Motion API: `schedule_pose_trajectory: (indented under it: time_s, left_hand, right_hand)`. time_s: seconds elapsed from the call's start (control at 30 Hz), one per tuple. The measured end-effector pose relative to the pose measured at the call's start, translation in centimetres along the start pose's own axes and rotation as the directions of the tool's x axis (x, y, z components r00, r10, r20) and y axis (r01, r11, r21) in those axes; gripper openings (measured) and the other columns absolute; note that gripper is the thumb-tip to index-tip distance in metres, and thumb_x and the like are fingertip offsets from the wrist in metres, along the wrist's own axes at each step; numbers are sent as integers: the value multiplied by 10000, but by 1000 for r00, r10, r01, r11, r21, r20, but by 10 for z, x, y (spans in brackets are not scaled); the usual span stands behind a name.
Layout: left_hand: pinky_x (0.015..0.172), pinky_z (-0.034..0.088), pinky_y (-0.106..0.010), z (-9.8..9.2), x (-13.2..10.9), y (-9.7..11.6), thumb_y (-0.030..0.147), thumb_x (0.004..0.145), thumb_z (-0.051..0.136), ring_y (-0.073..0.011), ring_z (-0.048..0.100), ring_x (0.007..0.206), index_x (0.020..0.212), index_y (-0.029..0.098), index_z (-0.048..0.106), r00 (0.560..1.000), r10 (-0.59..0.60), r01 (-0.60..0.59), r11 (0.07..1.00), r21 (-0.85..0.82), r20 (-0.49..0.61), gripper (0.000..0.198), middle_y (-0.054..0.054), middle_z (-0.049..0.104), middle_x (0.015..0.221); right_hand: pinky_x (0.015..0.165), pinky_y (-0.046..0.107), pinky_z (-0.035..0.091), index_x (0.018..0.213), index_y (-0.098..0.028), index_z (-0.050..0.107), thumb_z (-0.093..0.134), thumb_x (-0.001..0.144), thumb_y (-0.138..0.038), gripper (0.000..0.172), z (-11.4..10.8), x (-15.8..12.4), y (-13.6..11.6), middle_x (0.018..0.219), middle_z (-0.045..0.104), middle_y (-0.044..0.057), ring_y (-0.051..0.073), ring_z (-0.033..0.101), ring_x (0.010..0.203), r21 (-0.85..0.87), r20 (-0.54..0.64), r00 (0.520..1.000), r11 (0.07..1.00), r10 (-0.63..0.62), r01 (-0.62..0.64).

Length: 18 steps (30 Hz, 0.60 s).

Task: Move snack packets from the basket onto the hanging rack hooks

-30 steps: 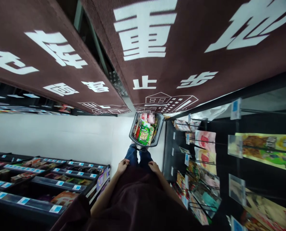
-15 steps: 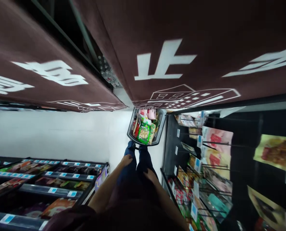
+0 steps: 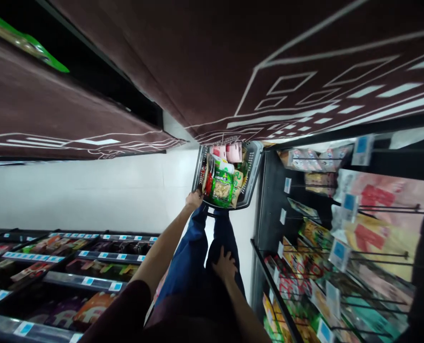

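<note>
One basket (image 3: pixel 255 159) stands on the floor (image 3: pixel 126 190), its near edge just beyond the person's legs (image 3: pixel 188 262). Contents visible from above: one green packet (image 3: pixel 221 188) near the middle of the near edge; one tan packet (image 3: pixel 237 188) directly to its right; two pink packages, the left one (image 3: pixel 218 152) and the right one (image 3: pixel 234 152), side by side at the far edge; and at least one red packet (image 3: pixel 208 183) along the left edge. Items beneath these cannot be counted. Two hands are in view. The left hand (image 3: pixel 194 198) is at the basket's near left corner, fingers at the rim; whether they are clamped on it cannot be told. The right hand (image 3: pixel 226 264) rests over the right knee, fingers slightly apart. Two brown covers, the left one (image 3: pixel 47 100) and the right one (image 3: pixel 183 57), stand beyond; the lower border of the right one adjoins the basket's far edge and partly obscures it. One black rack (image 3: pixel 272 205) with hanging packets (image 3: pixel 383 243) stands close beside the basket's right edge. One tiered bin display (image 3: pixel 67 278) occupies the left side, well apart from the basket.
</note>
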<state>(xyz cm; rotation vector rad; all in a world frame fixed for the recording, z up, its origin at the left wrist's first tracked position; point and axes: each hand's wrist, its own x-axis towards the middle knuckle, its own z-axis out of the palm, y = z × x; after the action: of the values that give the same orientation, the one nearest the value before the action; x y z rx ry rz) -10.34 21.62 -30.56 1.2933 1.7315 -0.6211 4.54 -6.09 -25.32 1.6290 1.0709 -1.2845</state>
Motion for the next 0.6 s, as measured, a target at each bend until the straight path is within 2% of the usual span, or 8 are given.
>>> schedule_pose_trajectory:
  time_s: [0.1, 0.2, 0.27, 0.37, 0.43, 0.5, 0.6]
  left_hand:
    - [849, 499, -354, 6, 31, 5, 442, 962, 451, -272, 652, 1024, 1129, 174, 595, 1000, -3, 3, 1000, 26, -12, 347, -149, 670, 1117]
    - [836, 502, -363, 17, 55, 8, 412, 937, 510, -292, 656, 1009, 1173, 152, 579, 1000, -2, 2, 999, 35, -6, 358, -170, 670, 1101]
    - [834, 498, -353, 24, 66, 9, 358, 922, 537, -292, 654, 1002, 1204, 140, 572, 1000, 4, -4, 1000, 31, -2, 359, -176, 671, 1087]
    - [862, 479, -316, 30, 72, 8, 256, 936, 480, -257, 643, 998, 1196, 142, 593, 999, 48, -48, 999, 5, -7, 306, -152, 679, 1047]
    - [887, 466, -297, 33, 67, 10, 225, 929, 470, -239, 634, 995, 1121, 143, 634, 995, 99, -99, 995, -29, -1, 266, -131, 683, 1003]
    - [903, 462, -293, 35, 51, 14, 230, 904, 507, -235, 630, 988, 1012, 141, 667, 988, 152, -151, 986, -77, 12, 213, -118, 684, 959]
    - [888, 475, -302, 37, 6, 26, 225, 858, 559, -232, 642, 942, 868, 147, 672, 975, 221, -212, 961, -177, 32, 137, -100, 685, 885]
  right_hand:
    - [762, 632, 490, 1541, -174, 194, 608, 820, -445, 875, 8, 9, -2, 1500, 305, 279, 472, 447, 1238, 21, -28, 1000, 1000, 12, -11]
    - [752, 625, 496, 1536, -159, 212, 593, 825, -428, 850, 16, 12, -5, 1484, 317, 290, 468, 450, 1223, 36, -52, 999, 999, 1, 1]
    - [751, 626, 496, 1532, -148, 227, 579, 831, -424, 832, 19, 12, -7, 1471, 326, 299, 469, 452, 1214, 51, -59, 998, 999, -1, 4]
    - [751, 624, 494, 1532, -142, 224, 580, 824, -431, 844, 20, 13, -9, 1469, 324, 301, 470, 446, 1217, 73, -67, 998, 997, 10, -5]
    - [758, 616, 492, 1534, -146, 216, 585, 817, -429, 855, 19, 13, -9, 1476, 320, 299, 465, 444, 1224, 80, -63, 998, 997, 17, -12]
    - [779, 597, 489, 1533, -151, 219, 583, 818, -428, 849, 17, 12, -7, 1477, 325, 296, 452, 457, 1223, 94, -62, 998, 995, 17, -12]
    - [858, 569, 470, 1530, -159, 225, 589, 823, -425, 839, 10, 6, -3, 1474, 349, 275, 435, 468, 1245, 146, -71, 997, 989, 8, 2]
